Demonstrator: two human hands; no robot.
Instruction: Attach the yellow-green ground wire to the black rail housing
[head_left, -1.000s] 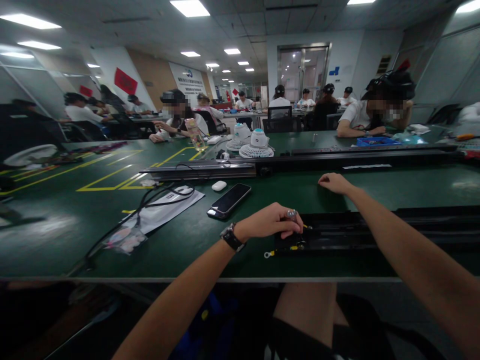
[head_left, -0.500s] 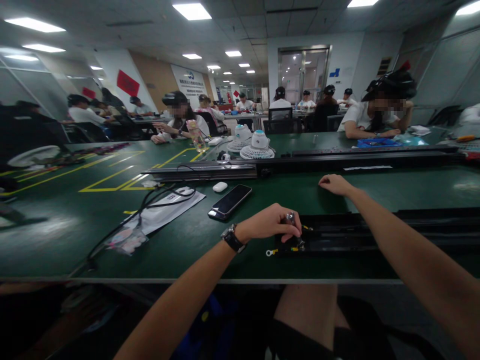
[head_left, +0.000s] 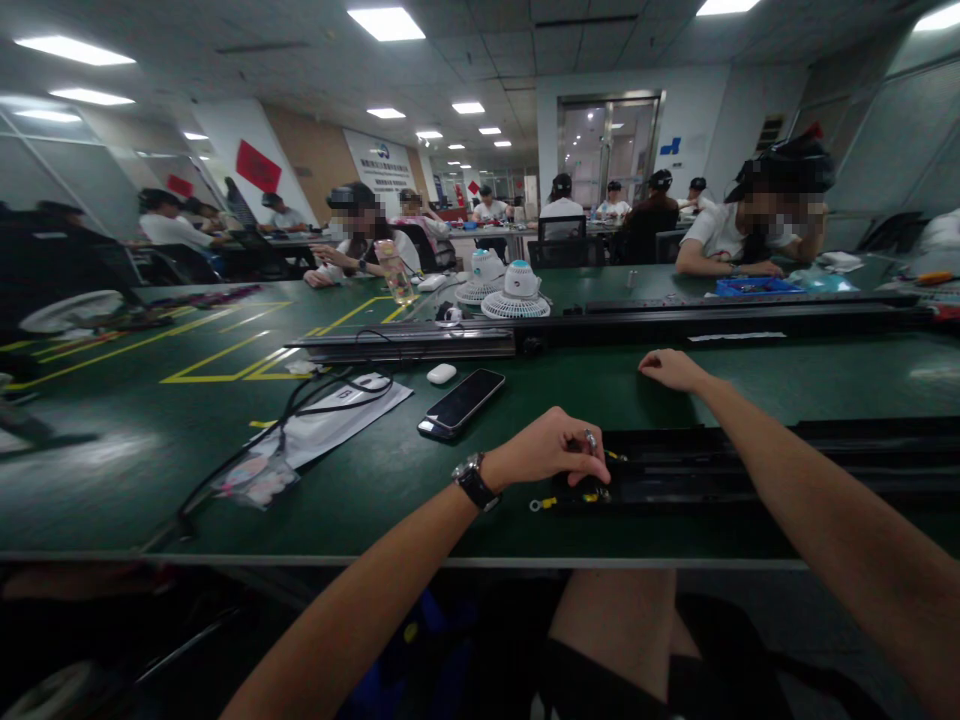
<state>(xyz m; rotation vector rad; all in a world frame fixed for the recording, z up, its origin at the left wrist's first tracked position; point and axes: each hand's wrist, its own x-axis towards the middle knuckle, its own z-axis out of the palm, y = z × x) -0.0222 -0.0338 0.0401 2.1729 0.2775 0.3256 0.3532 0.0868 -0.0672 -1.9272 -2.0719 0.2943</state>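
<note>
My left hand [head_left: 551, 450], with a watch [head_left: 477, 483] on its wrist, is closed in a pinch above the near-left end of a long black channel [head_left: 697, 482]. A small silvery piece [head_left: 591, 440] shows at its fingers; whether it is a ring or a held part I cannot tell. Just below lies a yellow-sleeved wire with a ring terminal [head_left: 535, 506], sticking out past the channel's end. A second yellow wire end [head_left: 616, 457] is beside the fingertips. Beyond the channel, my right hand [head_left: 673, 370] rests on the green table with curled fingers, their inside hidden.
A phone [head_left: 463, 402] and a white earbud case [head_left: 442, 373] lie left of my hands. Farther left are a paper sheet [head_left: 352, 420], a black cable and a plastic bag [head_left: 259, 482]. Black rails [head_left: 637, 325] and white fans [head_left: 517, 292] stand behind. People sit across the table.
My left hand has shifted slightly right and turned a little. The dark metal piece seen under its fingertips before no longer shows there. My right hand has stayed in place.
</note>
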